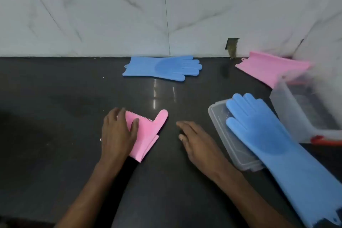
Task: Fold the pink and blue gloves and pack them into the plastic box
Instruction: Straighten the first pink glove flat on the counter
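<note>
A folded pink glove (149,131) lies on the dark counter near me, its thumb sticking up to the right. My left hand (116,131) presses flat on its left part. My right hand (196,140) hovers open beside it, holding nothing. A blue glove (273,142) lies stretched over a clear lid (222,127) at the right. Another blue glove (162,68) lies flat by the wall. A second pink glove (268,66) rests at the back right, partly behind the clear plastic box (288,105).
The plastic box has red clips (320,139) and stands at the right edge of the view. A marble tiled wall (111,15) runs along the back of the counter, with a small dark cutout (231,44) in it.
</note>
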